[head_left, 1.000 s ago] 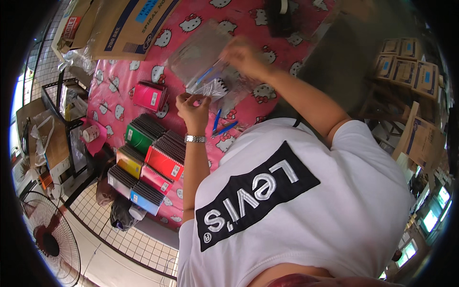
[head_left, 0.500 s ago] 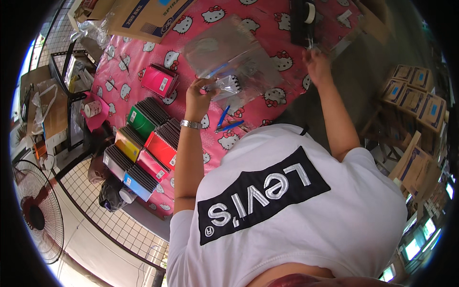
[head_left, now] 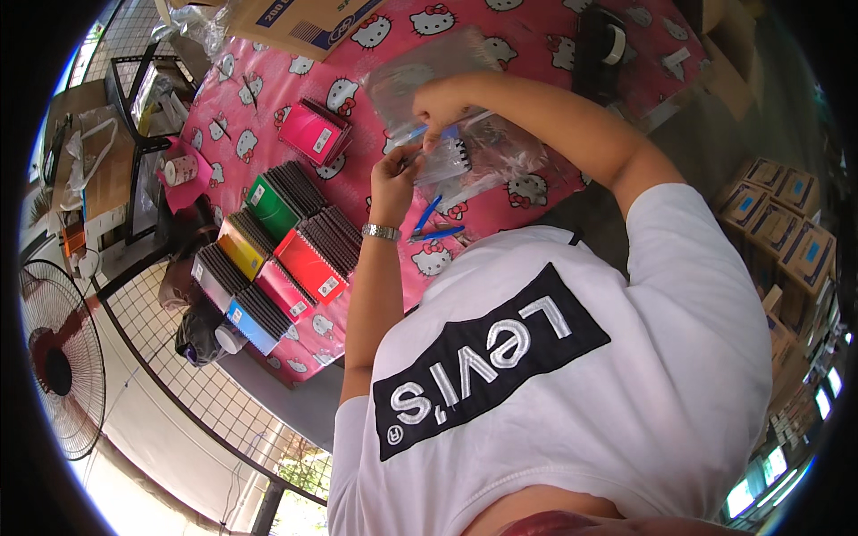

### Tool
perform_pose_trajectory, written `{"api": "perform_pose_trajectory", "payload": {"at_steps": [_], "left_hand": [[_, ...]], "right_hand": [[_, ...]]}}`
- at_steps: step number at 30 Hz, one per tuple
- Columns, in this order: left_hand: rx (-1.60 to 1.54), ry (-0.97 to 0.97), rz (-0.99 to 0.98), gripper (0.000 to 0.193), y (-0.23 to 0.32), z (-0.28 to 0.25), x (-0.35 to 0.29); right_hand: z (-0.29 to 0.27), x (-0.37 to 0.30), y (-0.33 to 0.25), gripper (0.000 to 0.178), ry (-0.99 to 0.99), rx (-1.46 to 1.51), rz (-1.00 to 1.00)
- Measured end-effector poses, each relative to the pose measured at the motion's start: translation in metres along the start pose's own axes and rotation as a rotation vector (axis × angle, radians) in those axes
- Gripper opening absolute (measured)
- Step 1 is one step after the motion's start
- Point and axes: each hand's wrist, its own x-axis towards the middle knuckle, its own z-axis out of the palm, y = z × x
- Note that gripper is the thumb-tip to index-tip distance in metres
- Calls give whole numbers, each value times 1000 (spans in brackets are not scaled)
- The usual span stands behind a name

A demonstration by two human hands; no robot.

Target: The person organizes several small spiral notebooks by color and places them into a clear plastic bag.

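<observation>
My left hand [head_left: 393, 183], with a metal watch on the wrist, pinches the edge of a clear plastic bag [head_left: 439, 166]. Inside the bag lies a small spiral notebook [head_left: 461, 154] with a black coil. Over the same edge my right hand [head_left: 444, 105] is bent in from the right, its fingers curled and one fingertip pointing down beside the left fingers. Anything between the right fingers is too small to make out. More clear plastic sleeves [head_left: 407, 76] lie flat under and beyond the hands. Two blue pens [head_left: 429, 214] rest just right of my left wrist.
Spiral notebooks in several colours [head_left: 281, 201] stand in rows at the left, with a pink notebook stack [head_left: 315, 132] behind them. A black tape dispenser [head_left: 597, 54] sits at the far right. A cardboard box [head_left: 299, 27] occupies the far left of the pink patterned tablecloth [head_left: 500, 201].
My right hand has moved left from the tape dispenser to the edge of the plastic bag. My left hand still grips the bag. The whole view has shifted slightly.
</observation>
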Motion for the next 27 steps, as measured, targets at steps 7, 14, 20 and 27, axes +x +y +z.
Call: {"api": "perform_pose_trajectory", "payload": {"at_steps": [7,14,20,27], "left_hand": [[-249,214,106,36,-3,30,-9],[-533,270,-197,44,82,52,27],[-275,224,141,26,117,14,26],[-224,651,282,22,86,-139,-76]], "right_hand": [[117,-12,85,53,358,683,-129],[62,-69,47,73,860,920,-44],[-56,-126,261,86,1779,117,879],[-102,-195,410,60,1155,-183,1120]]}}
